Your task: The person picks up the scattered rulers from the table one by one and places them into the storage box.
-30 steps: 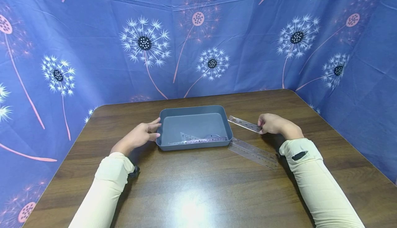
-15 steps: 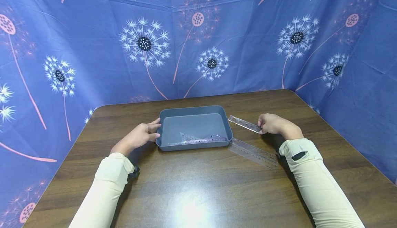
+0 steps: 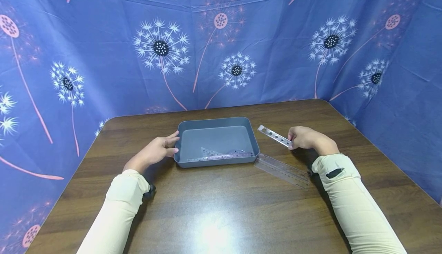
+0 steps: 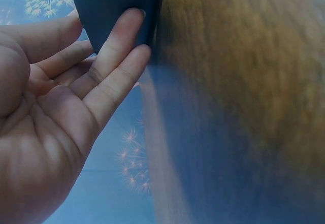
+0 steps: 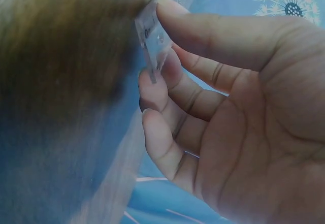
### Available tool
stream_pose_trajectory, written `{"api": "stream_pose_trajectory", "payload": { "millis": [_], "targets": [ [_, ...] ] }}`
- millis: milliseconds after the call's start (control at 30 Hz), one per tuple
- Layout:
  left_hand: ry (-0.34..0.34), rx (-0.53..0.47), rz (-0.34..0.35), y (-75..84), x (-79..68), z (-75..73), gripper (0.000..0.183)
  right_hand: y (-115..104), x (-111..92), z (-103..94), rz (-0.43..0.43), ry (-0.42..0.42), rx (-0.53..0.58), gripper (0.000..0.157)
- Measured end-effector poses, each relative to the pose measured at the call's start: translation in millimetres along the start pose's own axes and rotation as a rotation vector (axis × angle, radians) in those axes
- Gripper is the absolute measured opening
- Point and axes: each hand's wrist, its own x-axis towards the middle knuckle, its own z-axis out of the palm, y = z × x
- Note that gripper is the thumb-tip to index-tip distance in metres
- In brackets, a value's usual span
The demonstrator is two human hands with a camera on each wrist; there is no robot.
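A shallow grey tray (image 3: 217, 135) sits on the table, holding a clear ruler (image 3: 228, 156) along its near wall. Beside that ruler lie a clear set square (image 3: 206, 152) and a curved clear piece, perhaps a protractor. My left hand (image 3: 155, 152) touches the tray's left end; in the left wrist view its fairly straight fingers (image 4: 119, 41) lie against the outer wall. Right of the tray, my right hand (image 3: 305, 138) pinches a narrow clear ruler with round holes (image 3: 274, 136) between thumb and fingers. The right wrist view shows the ruler's end (image 5: 154, 38) in that pinch.
A wide clear ruler (image 3: 283, 170) lies on the brown wooden table (image 3: 193, 200), close to the tray's near right corner. Behind the table hangs a blue dandelion-print cloth (image 3: 276, 39), which also runs along both sides.
The far end of the holed ruler has swung slightly right and up, away from the tray, and its face has turned so the holes show more clearly. My left hand and the tray stay put.
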Motion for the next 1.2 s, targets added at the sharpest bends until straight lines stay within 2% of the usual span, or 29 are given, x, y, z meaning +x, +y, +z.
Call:
{"api": "stream_pose_trajectory", "payload": {
  "millis": [433,633,767,933,1200],
  "targets": [
    [0.005,0.01,0.019,-1.1,1.0,2.6,0.055,3,-6,-4.9,-0.041,-0.02,-0.02,0.014],
    [0.011,0.004,0.016,-0.4,-1.5,2.2,0.054,-1,-10,-8.2,-0.084,0.001,0.0,0.011],
    [0.012,0.011,0.026,-1.3,-1.6,2.6,0.054,-1,-12,-9.5,-0.068,0.015,0.0,0.007],
    [0.014,0.005,0.022,-0.4,-2.2,3.0,0.054,-3,-14,-12.0,-0.031,0.076,0.036,0.004],
    [0.014,-0.01,0.019,-1.9,-2.0,3.9,0.054,-12,-20,-19.7,-0.042,0.267,0.015,0.003]
  ]
}}
